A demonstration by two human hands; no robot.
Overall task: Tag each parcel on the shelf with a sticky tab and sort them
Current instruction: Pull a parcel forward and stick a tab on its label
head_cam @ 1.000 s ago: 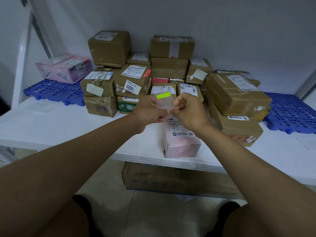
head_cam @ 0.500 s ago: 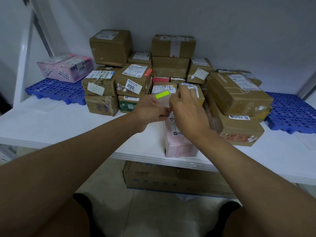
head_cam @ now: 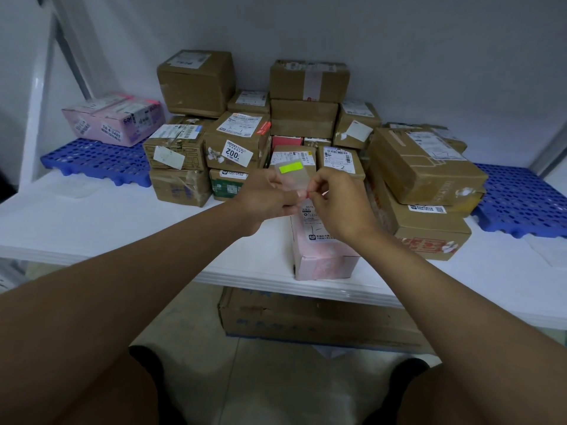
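Observation:
My left hand [head_cam: 266, 198] holds a clear sheet of sticky tabs [head_cam: 294, 177] with a bright green tab near its top. My right hand [head_cam: 334, 199] pinches a small reddish tab at the sheet's lower right edge. Both hands hover above a pink parcel [head_cam: 322, 253] lying at the front edge of the white shelf [head_cam: 122, 228]. Behind them several brown cardboard parcels [head_cam: 236, 142] are stacked against the wall; one carries a "002" label.
A pink box [head_cam: 113, 119] rests on a blue plastic pallet [head_cam: 92, 161] at the left; another blue pallet [head_cam: 521, 200] lies at the right. Large brown parcels [head_cam: 426, 167] stack right of my hands. A flat carton [head_cam: 306, 320] sits on the floor under the shelf.
My right hand has drawn back down from the top of the sheet to its lower right edge, now pinching a small tab. The left hand keeps holding the sheet.

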